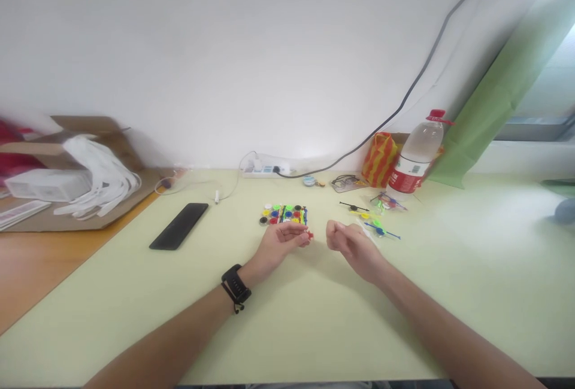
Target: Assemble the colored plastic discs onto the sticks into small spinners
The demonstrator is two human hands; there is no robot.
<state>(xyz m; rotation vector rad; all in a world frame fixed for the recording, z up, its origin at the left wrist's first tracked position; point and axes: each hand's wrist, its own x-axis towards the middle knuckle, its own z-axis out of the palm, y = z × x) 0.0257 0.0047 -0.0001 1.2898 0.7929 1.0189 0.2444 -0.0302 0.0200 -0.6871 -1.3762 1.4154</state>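
Observation:
My left hand (284, 242), with a black watch (235, 284) on its wrist, pinches a small red plastic piece (309, 234) between thumb and fingertips. To its right, my right hand (353, 244) is closed with the fingers curled in. Whatever it may hold is hidden. Just beyond my left hand lie rows of small round coloured pieces (274, 213) and several thin coloured sticks (306, 215). Behind my right hand are a black stick with a round middle (353, 207) and a blue stick with a round middle (381, 231), among yellow and green pieces.
A black phone-like slab (178, 226) lies at left, near a white cable. A power strip (265, 172) stands along the wall. At right are a large water bottle (415, 155), a striped bag (380, 160) and a plastic packet (386, 202). An open cardboard box (96, 125) is far left.

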